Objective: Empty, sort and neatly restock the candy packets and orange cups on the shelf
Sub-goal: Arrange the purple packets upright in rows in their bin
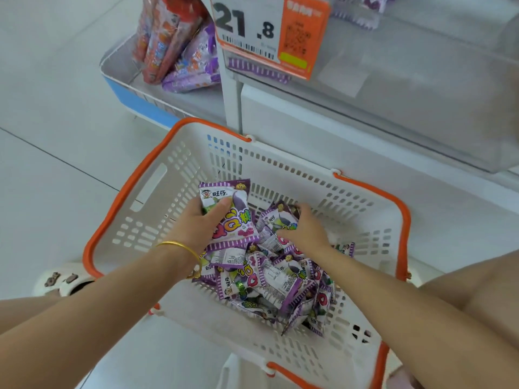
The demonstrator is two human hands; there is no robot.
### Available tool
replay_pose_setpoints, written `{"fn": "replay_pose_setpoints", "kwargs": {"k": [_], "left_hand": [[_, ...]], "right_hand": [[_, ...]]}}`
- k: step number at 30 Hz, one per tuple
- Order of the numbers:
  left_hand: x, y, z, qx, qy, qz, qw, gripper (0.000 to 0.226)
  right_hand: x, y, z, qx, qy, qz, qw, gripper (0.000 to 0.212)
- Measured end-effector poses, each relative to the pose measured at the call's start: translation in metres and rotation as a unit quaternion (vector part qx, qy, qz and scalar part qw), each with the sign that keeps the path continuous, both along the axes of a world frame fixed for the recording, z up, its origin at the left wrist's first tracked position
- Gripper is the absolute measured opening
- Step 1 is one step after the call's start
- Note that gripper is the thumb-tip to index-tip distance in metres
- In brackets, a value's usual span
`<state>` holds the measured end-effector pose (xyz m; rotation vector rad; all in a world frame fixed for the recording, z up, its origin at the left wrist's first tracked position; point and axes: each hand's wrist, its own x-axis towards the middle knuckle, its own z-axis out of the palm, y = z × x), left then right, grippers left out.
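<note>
Your left hand grips a packet; just right of it, your right hand clutches the pile in the basket.

Candy pkts in basket, w/ shelf behind.

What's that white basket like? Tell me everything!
The basket is white plastic, with slotted walls and orange handles folded down along its rim. It sits upright in front of the shelf, open on top. A heap of purple candy packets lies on its bottom. The left hand and right hand reach inside, each gripping candy packets.
</note>
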<state>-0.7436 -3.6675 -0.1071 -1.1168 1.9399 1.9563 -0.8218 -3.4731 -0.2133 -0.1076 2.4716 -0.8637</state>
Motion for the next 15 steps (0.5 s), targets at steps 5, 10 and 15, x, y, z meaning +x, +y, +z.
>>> {"fn": "replay_pose_setpoints", "kwargs": {"k": [5,10,15], "left_hand": [[0.002,0.010,0.020,-0.064,0.019,-0.008,0.998,0.016],[0.014,0.026,0.046,-0.117,0.047,-0.019,0.992,0.033],[0.031,0.051,0.057,-0.115,0.089,-0.075,0.987,0.036]], "right_hand": [[0.000,0.010,0.088,-0.202,-0.076,-0.058,0.975,0.086],[0.031,0.027,0.163,-0.299,-0.044,-0.076,0.950,0.056],[0.069,0.015,0.175,-0.257,-0.026,-0.019,0.966,0.035]]}}
